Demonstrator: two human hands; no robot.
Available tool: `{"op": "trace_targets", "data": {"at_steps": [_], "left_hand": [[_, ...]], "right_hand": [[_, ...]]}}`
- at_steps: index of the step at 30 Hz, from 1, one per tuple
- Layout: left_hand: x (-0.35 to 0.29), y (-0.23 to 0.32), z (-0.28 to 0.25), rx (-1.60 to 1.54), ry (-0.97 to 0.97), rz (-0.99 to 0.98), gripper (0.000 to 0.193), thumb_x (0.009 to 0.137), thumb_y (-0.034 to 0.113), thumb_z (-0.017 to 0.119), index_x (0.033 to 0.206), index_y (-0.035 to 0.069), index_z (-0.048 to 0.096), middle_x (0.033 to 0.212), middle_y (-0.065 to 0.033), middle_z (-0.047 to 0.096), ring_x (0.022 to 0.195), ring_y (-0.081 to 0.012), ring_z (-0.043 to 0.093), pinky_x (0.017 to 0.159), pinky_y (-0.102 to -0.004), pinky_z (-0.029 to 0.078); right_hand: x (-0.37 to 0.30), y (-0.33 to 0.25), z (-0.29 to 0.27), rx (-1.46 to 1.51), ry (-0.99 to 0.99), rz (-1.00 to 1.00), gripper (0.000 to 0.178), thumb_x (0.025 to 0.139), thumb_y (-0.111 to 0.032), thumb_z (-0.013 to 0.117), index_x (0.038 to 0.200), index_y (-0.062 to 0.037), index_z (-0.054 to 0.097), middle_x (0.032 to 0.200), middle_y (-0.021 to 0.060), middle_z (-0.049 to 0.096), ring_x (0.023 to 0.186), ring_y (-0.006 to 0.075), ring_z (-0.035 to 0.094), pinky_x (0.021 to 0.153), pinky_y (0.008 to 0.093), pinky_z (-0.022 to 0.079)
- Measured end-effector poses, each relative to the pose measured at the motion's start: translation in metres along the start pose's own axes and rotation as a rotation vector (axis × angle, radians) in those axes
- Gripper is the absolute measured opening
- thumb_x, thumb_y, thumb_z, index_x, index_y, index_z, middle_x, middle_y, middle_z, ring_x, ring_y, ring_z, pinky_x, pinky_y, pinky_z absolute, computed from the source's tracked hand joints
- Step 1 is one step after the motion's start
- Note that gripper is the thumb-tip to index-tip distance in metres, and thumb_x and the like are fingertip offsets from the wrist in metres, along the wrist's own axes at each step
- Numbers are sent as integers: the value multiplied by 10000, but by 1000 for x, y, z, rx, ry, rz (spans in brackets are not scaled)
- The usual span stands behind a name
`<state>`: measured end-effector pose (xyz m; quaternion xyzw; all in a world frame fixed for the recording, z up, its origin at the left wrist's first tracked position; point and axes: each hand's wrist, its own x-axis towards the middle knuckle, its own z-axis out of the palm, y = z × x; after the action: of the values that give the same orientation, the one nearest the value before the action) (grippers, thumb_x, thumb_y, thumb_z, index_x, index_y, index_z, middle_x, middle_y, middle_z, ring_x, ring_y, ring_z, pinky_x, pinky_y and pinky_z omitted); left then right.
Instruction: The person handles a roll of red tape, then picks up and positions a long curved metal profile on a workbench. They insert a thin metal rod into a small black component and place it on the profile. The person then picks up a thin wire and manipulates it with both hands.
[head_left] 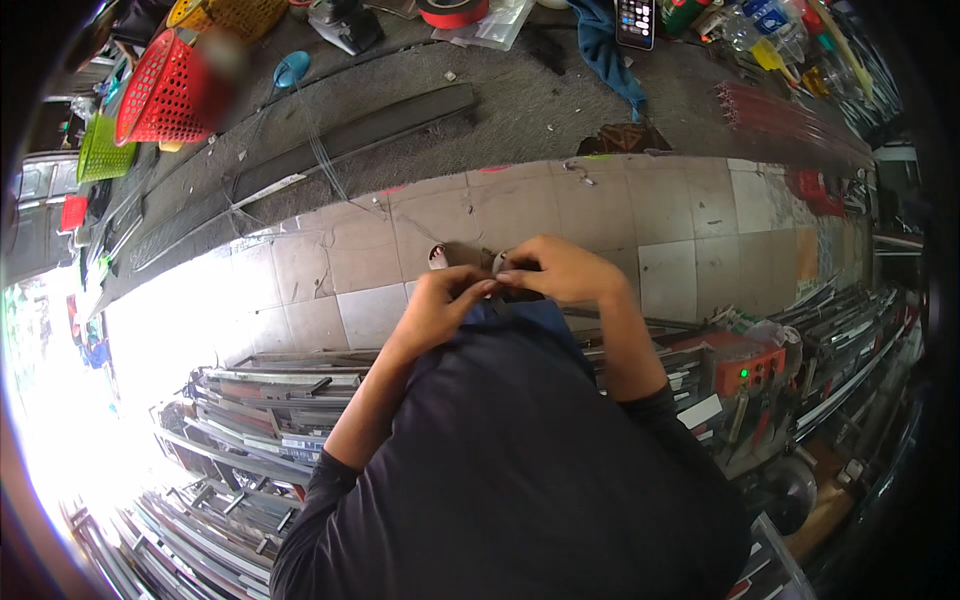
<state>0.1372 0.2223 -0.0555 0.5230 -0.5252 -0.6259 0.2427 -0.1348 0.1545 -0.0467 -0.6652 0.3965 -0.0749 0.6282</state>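
Note:
My left hand [438, 303] and my right hand [562, 270] meet in front of my waist, above the tiled floor. Both are closed, thumbs against bent fingers, with the fingertips nearly touching. Whatever is pinched between them is too small and dark to make out. Just below the fingers shows the blue cloth [535, 317] of my lower clothing, under the hem of a dark shirt [500, 440]. One foot [438, 257] in open footwear stands on the tiles beyond my left hand.
Ahead runs a grey-covered worktop [400, 140] bearing a red basket [160, 95], a blue cloth [600, 50], a smartphone [636, 22], a tape roll [452, 10] and plastic bottles [770, 30]. Metal bars [270, 410] are stacked behind me, beside an orange-red machine [745, 362] with a green light.

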Motion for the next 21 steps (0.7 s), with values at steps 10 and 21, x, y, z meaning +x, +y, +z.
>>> {"op": "trace_targets", "data": {"at_steps": [10,21], "left_hand": [[-7,-49,-81,-108,147,-110,174,1091,141,881,1081,-32,897,879,8,808,773,-31,626,686,-240,463],[52,-7,-54,66,-145,171,212,1097,142,838,1226,-22,874,1154,-161,904,1025,-225,861,926,-397,663]], "right_hand": [[-38,19,-56,490,254,-230,437,1190,-395,722,1017,-20,863,928,38,808,835,127,721,830,320,587],[58,8,79,1031,465,91,507,1260,-445,600,1292,18,807,1086,82,821,1007,145,771,897,333,628]]}}
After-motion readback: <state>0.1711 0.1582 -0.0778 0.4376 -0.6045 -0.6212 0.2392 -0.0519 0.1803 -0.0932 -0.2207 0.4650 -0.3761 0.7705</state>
